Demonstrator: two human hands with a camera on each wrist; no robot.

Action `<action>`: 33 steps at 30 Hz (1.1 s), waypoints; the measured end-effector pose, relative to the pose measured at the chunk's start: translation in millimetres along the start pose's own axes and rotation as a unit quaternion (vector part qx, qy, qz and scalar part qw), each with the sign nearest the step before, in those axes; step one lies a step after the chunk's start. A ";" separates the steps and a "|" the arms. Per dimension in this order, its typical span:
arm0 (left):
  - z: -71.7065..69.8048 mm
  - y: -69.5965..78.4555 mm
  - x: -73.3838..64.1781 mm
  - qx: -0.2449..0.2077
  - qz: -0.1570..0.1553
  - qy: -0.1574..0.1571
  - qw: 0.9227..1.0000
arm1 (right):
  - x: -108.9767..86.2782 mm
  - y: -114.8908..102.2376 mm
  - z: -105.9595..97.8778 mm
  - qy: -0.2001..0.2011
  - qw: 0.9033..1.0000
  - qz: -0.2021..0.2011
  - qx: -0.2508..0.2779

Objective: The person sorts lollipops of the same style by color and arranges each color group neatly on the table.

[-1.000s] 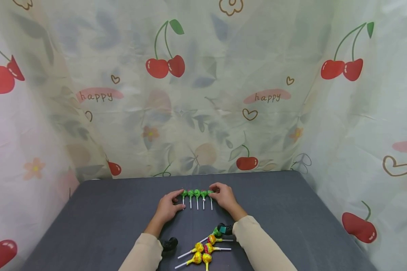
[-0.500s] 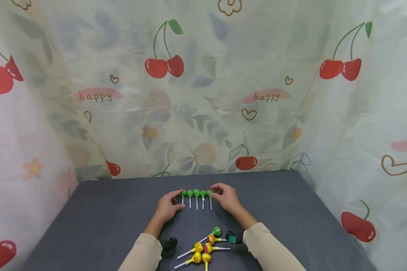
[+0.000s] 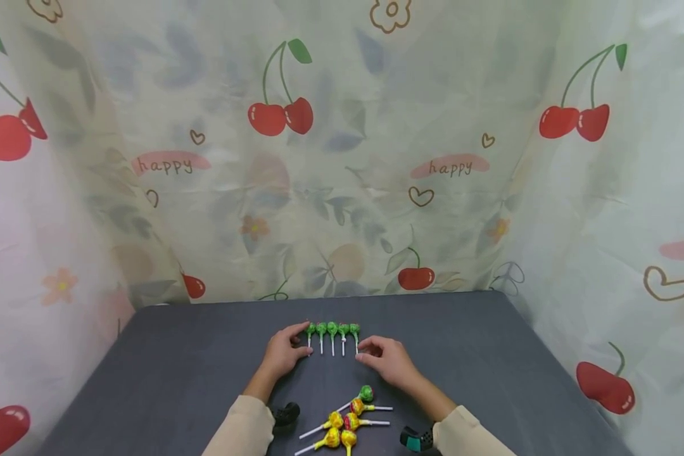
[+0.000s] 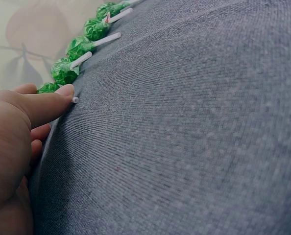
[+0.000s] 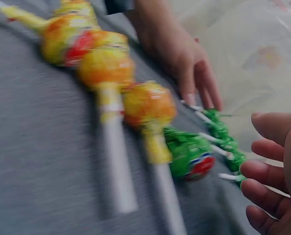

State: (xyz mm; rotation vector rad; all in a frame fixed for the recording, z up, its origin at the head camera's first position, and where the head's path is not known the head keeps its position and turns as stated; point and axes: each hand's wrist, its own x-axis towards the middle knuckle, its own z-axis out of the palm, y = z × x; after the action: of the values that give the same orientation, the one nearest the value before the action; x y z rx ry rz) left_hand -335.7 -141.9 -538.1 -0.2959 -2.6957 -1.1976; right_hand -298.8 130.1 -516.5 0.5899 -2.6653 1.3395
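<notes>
Several green-wrapped lollipops (image 3: 333, 329) lie side by side in a row on the dark table, white sticks toward me. At the row's left end is my left hand (image 3: 282, 350), its index finger by the leftmost green lollipop's head and its thumb at the stick end. In the left wrist view, the thumb (image 4: 50, 105) hides part of that lollipop (image 4: 47, 88). My right hand (image 3: 390, 361) is just right of the row, fingertips near the rightmost stick's end. The right wrist view shows its fingers (image 5: 263, 171) loosely bent and apart, with nothing held.
Nearer me lies a loose group of yellow lollipops (image 3: 334, 419) with one green lollipop (image 3: 366, 393) at its far end, their sticks pointing different ways. Dark cloth covers the table (image 3: 205, 380). A cherry-print curtain (image 3: 342, 209) encloses its back and sides.
My right hand has left the head of the rightmost green lollipop and come back toward me, beside its stick. The left hand and the row have stayed in place.
</notes>
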 end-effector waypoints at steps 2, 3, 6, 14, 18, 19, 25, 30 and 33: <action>0.1 -0.9 0.2 0.002 0.002 0.000 1.000 | -6.7 1.5 1.2 -0.012 1.000 0.003 0.005; 0.1 -1.3 0.4 0.001 0.002 -0.001 1.000 | -9.8 2.1 1.6 -0.017 1.000 0.003 0.008; 0.8 -1.9 0.7 0.002 0.007 -0.001 1.000 | -18.4 5.1 1.8 -0.028 1.000 -0.002 0.010; 0.9 -3.1 0.9 0.001 0.004 -0.004 1.000 | -35.3 7.5 -0.3 -0.067 0.998 -0.005 -0.001; 0.6 -4.1 0.6 -0.001 0.004 -0.003 1.000 | -40.5 5.9 -1.7 -0.078 0.997 -0.008 -0.010; 0.8 -4.3 0.6 -0.001 0.005 -0.002 1.000 | -41.6 5.7 -1.9 -0.080 0.997 -0.009 -0.011; 1.1 -4.4 0.4 0.000 0.006 0.000 1.000 | -46.5 6.1 -0.4 -0.077 0.996 -0.023 -0.029; 1.4 -4.6 0.9 0.000 0.007 0.001 1.000 | -48.3 7.9 1.4 -0.069 0.996 -0.035 -0.047; 1.3 -4.9 1.4 0.000 0.006 0.002 1.000 | -48.5 7.9 2.0 -0.066 0.996 -0.039 -0.056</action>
State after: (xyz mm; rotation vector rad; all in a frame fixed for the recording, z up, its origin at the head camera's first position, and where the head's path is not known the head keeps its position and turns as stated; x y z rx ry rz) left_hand -338.4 -143.9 -542.1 -0.3085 -2.6879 -1.1935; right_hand -257.0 147.0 -536.2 0.7844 -2.7664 1.1615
